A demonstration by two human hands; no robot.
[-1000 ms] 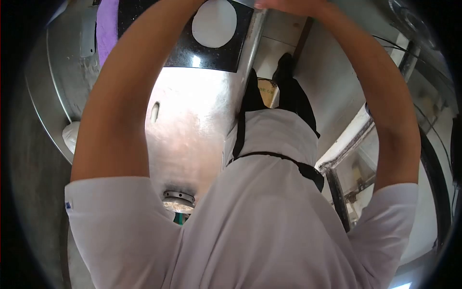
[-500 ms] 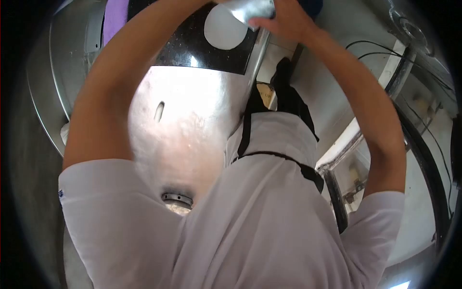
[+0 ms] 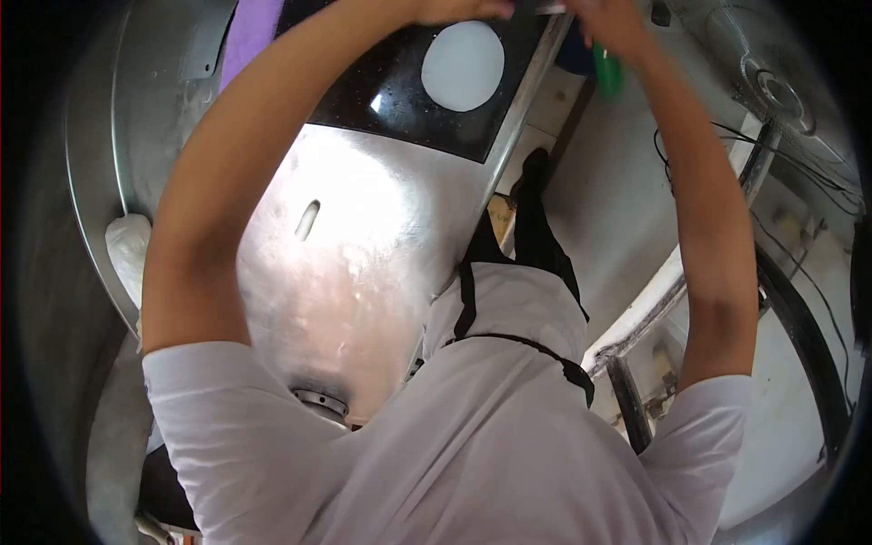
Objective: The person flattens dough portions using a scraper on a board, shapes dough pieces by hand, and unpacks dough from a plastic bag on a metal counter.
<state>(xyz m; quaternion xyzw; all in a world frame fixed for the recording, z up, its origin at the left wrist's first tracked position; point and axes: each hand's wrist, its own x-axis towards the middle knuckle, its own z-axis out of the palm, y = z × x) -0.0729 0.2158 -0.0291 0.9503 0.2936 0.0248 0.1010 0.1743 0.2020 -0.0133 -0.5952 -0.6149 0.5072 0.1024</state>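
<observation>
Nearest us, a pale shirt [image 3: 472, 454] fills the lower part of the view, a dark strap [image 3: 518, 342] across the waist. Both arms reach away from us. Under the left arm lies the metal desk [image 3: 354, 291], shiny and smeared with glare. On it we note a round metal ring [image 3: 320, 401], half hidden by the shirt, and farther on a narrow slot [image 3: 308, 220]. A white bag [image 3: 127, 254] sits beyond the left elbow.

Past the slot, a black slab [image 3: 400, 118]; on it, near its right edge, a white disc [image 3: 463, 66], flat and whole.

The left hand [image 3: 457, 8] is just above the disc in our view, cut by the top edge. The right hand [image 3: 618, 27] is close beside it, blurred. Between them we see a pale sliver [image 3: 550, 9], at the fingers of both. A green thing [image 3: 607, 71] juts below the right hand, seemingly against it. How far either hand is closed, we cannot tell.

Left of the slab lies a purple cloth [image 3: 252, 36]; on the floor, a dark shoe [image 3: 536, 164].
</observation>
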